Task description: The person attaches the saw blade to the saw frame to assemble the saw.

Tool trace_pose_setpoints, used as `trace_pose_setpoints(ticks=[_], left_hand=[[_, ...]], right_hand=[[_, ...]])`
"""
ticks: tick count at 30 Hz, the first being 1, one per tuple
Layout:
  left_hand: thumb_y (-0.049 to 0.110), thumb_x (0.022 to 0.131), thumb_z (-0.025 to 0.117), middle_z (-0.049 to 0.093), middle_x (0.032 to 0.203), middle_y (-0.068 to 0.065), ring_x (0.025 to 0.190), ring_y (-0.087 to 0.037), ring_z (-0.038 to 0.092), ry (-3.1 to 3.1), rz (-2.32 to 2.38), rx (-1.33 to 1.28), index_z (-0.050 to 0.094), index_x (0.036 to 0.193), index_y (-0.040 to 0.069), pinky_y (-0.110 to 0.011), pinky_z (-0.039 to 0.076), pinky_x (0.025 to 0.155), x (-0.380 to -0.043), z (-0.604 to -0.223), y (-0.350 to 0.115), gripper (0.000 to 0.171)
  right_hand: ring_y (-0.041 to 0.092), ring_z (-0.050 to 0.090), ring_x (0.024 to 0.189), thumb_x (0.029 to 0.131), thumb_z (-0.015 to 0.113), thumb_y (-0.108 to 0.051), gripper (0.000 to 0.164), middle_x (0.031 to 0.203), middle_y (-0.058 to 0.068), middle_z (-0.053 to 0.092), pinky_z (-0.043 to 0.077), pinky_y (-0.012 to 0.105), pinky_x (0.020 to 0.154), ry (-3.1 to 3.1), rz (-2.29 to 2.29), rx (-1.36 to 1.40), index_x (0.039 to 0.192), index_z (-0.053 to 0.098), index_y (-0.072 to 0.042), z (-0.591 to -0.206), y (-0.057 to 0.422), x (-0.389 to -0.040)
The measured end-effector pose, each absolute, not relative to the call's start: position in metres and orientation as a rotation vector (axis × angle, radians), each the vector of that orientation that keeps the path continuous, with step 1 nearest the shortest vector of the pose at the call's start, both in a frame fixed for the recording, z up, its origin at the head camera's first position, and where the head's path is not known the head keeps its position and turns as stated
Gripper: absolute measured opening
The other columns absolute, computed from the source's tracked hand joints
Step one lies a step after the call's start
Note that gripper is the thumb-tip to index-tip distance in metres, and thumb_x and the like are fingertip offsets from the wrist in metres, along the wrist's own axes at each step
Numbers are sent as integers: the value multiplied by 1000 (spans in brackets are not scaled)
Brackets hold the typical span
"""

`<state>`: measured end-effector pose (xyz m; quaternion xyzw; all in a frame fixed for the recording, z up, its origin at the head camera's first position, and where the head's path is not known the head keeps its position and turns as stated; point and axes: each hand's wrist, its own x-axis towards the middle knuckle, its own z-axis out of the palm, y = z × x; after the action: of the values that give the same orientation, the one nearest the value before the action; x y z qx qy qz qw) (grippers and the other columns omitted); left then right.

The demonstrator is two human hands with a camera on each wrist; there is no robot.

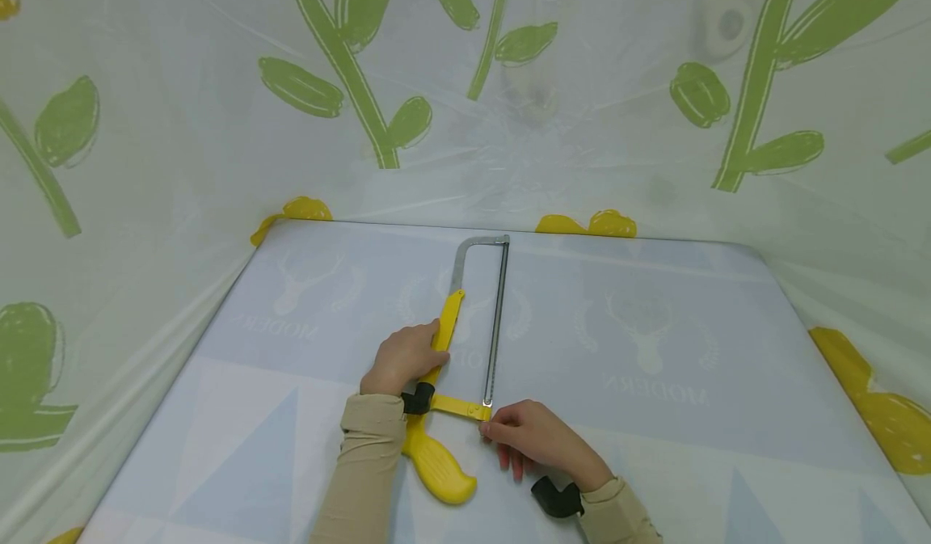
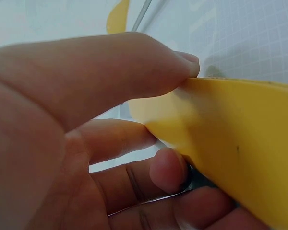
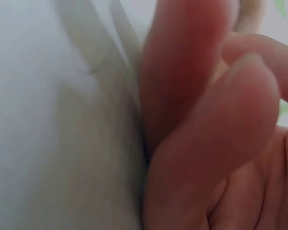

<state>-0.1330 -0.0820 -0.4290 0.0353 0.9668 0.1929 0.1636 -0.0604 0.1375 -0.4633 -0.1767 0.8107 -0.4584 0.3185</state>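
A hacksaw [image 1: 440,467] with a yellow handle and a silver front bow lies flat on the table, its handle toward me. Its dark blade [image 1: 497,326] runs along the right side of the frame. My left hand [image 1: 407,358] grips the yellow frame bar [image 2: 240,129], thumb on one side and fingers on the other. At the near end of the blade, the thumb and index finger of my right hand [image 1: 545,439] pinch the small fitting at the yellow bracket's corner. The fingertips hide that fitting. The right wrist view shows the other fingers [image 3: 206,139] close against the tabletop, without the saw.
The table [image 1: 655,463] has a pale cover with printed deer heads and blue triangles. A whitish sheet with green leaves [image 1: 364,2] hangs behind it and along both sides. Black wrist mounts [image 1: 556,498] sit on both wrists.
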Motion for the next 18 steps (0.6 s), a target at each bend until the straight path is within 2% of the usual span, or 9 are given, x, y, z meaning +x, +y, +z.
trace_pose_setpoints(ticks=[8,14,18], left_hand=[[28,80,60,58,106,-7,74,-19,47,2761,558,107,38,136,10,-32,39,66,-133,-430,-82,63],[28,80,60,58,99,-6,72,-19,47,2756,569,106,38,136,10,-31,38,65,-133,-430,-83,63],[28,80,60,58,106,-7,73,-19,47,2759,571,106,38,136,10,-31,39,66,-133,-430,-83,63]], right_hand=[[21,54,41,88,51,-36,24,56,3,59,38,30,37,2112,-1202,-465,80,65,-18,-464,139,-62],[19,50,38,88,51,-30,19,49,1,50,34,26,36,2137,-1177,-460,81,66,-20,-463,140,-63],[17,48,35,87,53,-32,18,45,0,47,32,25,36,2151,-1174,-461,82,66,-21,-464,140,-63]])
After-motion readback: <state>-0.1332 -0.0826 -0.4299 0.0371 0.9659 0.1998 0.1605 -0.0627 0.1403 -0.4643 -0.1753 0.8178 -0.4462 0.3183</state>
